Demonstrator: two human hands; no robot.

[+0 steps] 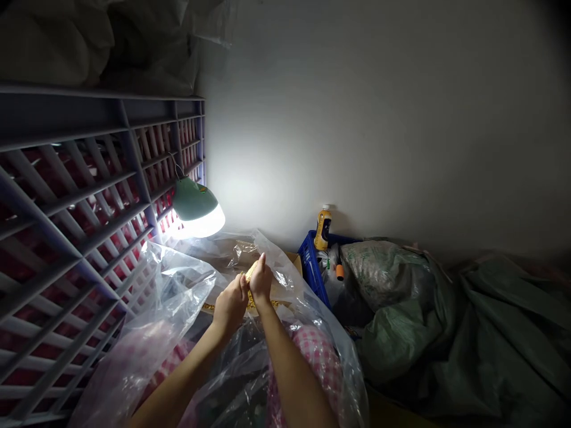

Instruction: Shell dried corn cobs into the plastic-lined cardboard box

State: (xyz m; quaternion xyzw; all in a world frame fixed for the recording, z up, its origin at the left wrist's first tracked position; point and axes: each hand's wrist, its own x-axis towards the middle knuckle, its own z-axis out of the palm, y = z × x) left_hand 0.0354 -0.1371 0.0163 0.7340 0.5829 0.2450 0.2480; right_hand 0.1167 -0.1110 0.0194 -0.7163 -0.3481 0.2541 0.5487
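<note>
My left hand (231, 303) and my right hand (261, 278) meet in the middle of the view, fingers pinched together on a small yellow-gold item (250, 273) held between them. More gold-coloured pieces (272, 304) lie just below the hands. The hands hover over a large clear plastic bag (178, 285) that spreads across my lap. Pink checked cloth (319, 351) shows through the plastic beneath my right forearm.
A green-topped lamp (198, 209) hangs lit from grey slatted crates (80, 208) stacked at the left. A blue crate (312, 267) at the wall holds a yellow bottle (323, 227) and an orange-tipped tool (339, 268). Green sacks (446, 321) fill the right side.
</note>
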